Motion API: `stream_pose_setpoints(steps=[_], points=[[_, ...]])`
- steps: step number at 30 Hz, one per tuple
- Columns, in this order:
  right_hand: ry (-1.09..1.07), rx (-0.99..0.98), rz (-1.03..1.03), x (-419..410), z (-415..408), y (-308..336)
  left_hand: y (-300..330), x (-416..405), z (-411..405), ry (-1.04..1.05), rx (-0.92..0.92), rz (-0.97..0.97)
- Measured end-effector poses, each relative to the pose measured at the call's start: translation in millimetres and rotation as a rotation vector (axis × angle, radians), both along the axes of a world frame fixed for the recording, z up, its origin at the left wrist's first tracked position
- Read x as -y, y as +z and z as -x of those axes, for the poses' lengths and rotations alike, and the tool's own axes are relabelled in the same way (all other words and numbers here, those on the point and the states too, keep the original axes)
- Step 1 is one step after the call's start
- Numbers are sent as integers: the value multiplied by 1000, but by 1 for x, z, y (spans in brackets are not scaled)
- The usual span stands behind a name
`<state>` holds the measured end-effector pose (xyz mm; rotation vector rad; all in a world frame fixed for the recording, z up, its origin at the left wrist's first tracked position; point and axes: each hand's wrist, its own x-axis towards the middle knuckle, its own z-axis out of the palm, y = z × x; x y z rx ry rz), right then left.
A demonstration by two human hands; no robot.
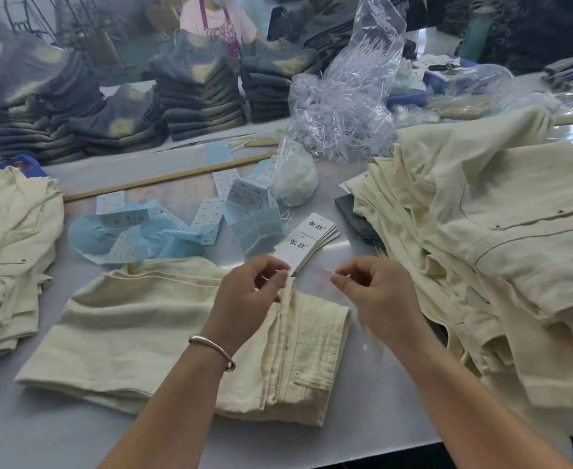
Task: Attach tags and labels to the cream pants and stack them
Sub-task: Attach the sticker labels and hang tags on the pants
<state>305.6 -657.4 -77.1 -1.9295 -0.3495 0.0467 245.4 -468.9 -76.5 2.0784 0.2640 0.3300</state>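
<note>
A folded pair of cream cotton pants (163, 336) lies flat near the front edge of the grey table (34, 431), waistband end turned toward the right. The step in hand looks like threading a thin plastic tag fastener (329, 271) before fixing a white card hang tag with black characters (296, 251) to the waist. To do it well, I would keep the fastener pinched close to its tip so it does not bend, hold the waistband fabric steady and flat, and pull the loop snug without puckering the cloth.

The left hand (248, 289) has its fingers curled, fingertips pinching something fine at the waistband edge, just beside the fanned tags. The right hand (373, 292) is curled too, thumb and forefinger pinching the fastener, raised a little above the table and apart from the pants.
</note>
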Motion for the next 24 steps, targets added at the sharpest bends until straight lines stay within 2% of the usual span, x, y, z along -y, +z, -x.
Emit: stream_pose_setpoints(steps=[4,6,8,12,15,19,24], points=[[19,19,260,-6,-6,-16,-29,-28,8,122,-181,-23],[36,26,435,-13,-6,-25,-44,-29,11,89,-294,-53],[63,29,536,-20,-6,-35,-54,-22,16,-7,-328,-88],[169,-33,642,-25,-2,-54,-66,1,24,-349,-254,-337],[257,-108,610,-19,6,-67,-77,10,34,-494,-280,-537],[350,-142,569,-5,15,-78,-94,14,48,-468,-234,-630],[477,0,673,-1,23,-83,-98,16,51,-367,-30,-591]])
